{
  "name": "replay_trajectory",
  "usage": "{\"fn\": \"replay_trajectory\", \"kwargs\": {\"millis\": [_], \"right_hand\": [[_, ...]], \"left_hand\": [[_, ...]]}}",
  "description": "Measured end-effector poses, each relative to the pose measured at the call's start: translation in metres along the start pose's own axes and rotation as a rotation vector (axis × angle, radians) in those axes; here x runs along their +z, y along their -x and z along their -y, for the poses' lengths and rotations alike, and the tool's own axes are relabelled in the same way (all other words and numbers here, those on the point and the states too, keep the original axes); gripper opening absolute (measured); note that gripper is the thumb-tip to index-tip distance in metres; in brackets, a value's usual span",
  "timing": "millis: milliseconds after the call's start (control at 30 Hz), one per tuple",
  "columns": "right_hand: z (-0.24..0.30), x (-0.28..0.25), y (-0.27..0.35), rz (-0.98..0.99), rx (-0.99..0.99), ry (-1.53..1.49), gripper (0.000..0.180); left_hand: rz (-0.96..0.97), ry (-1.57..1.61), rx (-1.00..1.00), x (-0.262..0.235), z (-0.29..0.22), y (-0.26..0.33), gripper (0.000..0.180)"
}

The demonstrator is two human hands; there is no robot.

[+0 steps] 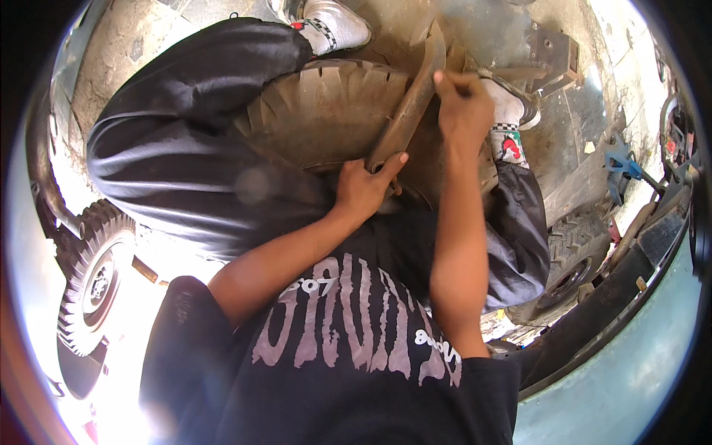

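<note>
Across the tire [297,122], strip [409,115] lay with left hand [360,193] clamped on its near end, likely for steadiness; right hand [467,111] curled, blurred, at tire's right, hold impossible to tell

Black T-shirt [326,408]: chest print, large lettering [345,319], jagged, pinkish-grey. Small white word [308,285] overlaps large lettering's upper left; second white word [439,350], its lower right. Sleeve left of large lettering: small mark [183,305], too faint to read.
</note>
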State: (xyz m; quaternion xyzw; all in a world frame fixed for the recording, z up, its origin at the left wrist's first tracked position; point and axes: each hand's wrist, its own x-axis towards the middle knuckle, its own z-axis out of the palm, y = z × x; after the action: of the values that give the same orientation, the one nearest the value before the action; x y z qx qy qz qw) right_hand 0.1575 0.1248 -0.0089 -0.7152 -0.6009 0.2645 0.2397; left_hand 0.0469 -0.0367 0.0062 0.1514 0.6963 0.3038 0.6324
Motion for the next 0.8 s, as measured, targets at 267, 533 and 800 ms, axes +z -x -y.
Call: {"fn": "replay_trajectory", "kwargs": {"millis": [267,533,800], "right_hand": [[0.009,-0.011,0.05,0.039,0.11,-0.062,0.023],[-0.01,0.011,-0.04,0.045,0.074,-0.048,0.026],[-0.004,-0.02,0.075,0.088,0.137,-0.12,0.023]], "left_hand": [[-0.02,-0.179,0.082,-0.005,0.004,-0.002,0.05],[0.024,-0.045,-0.042,0.001,0.009,-0.005,0.052],[-0.125,-0.152,0.254,0.001,0.013,-0.01,0.054]]}}
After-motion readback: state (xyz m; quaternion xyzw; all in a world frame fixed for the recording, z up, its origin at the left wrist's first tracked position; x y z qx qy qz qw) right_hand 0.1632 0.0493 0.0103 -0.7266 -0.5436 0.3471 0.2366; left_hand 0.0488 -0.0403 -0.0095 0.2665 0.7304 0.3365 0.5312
